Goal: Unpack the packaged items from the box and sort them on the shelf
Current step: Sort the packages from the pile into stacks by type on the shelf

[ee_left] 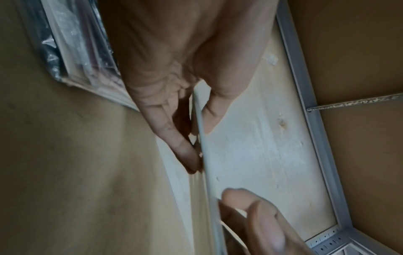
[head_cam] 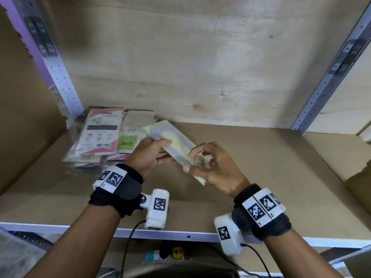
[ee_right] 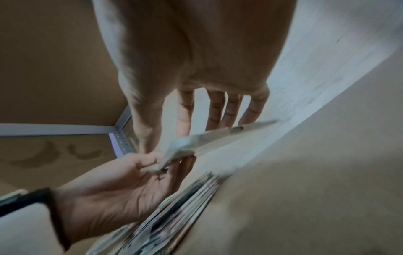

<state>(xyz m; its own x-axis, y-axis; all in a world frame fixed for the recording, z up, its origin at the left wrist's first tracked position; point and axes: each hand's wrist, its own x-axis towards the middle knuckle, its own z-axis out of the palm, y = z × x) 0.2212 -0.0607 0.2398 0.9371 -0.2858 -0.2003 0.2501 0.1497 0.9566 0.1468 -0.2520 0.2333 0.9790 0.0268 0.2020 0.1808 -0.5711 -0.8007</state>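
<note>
Head view shows both hands over the shelf (head_cam: 251, 167), sharing one thin, flat pack (head_cam: 172, 141) with a pale, iridescent face, held tilted above the board and clear of it. The left hand (head_cam: 149, 155) pinches the pack's near left edge, thumb on top and fingers beneath; the left wrist view confirms that pinch on the thin edge (ee_left: 201, 131). The right hand (head_cam: 208, 165) has its fingers loosely curled at the pack's near right corner; from the right wrist view they look spread and fairly straight along one face (ee_right: 216, 110), so I cannot tell whether it truly grips. A pile (head_cam: 98, 137) of bagged items already lies at the back left, just beside the left hand. The risks, as I judge them: the pack is slick and held only by its edges, so it could slide out or bend as one hand lets go; and setting it down too near the pile could nudge the loose plastic bags or mix the sorts. Readable writing is scarce: a green label in the pile (head_cam: 126, 143) reads "ENE" upside down, and a barcode shows on the pink-and-white packet (head_cam: 100, 125); the rest is too small.
</note>
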